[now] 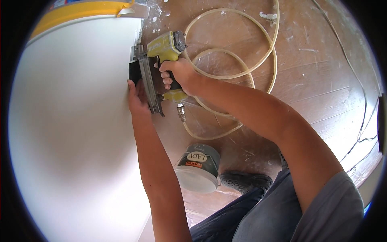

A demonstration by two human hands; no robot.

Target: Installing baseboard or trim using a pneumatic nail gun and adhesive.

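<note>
Yellow-green pneumatic nail gun (163, 50) with a grey metal magazine, gripped around its black handle by the clenched right hand (179, 74), its nose set against the edge of a large white panel (72, 121). The left hand (137, 99) lies just beside the magazine, fingers flat on the panel edge, grasping nothing. A pale translucent air hose (242, 74) runs from the handle base and coils on the paint-spattered wooden floor (314, 80), near a grey lidded paint tub (198, 167).
</note>
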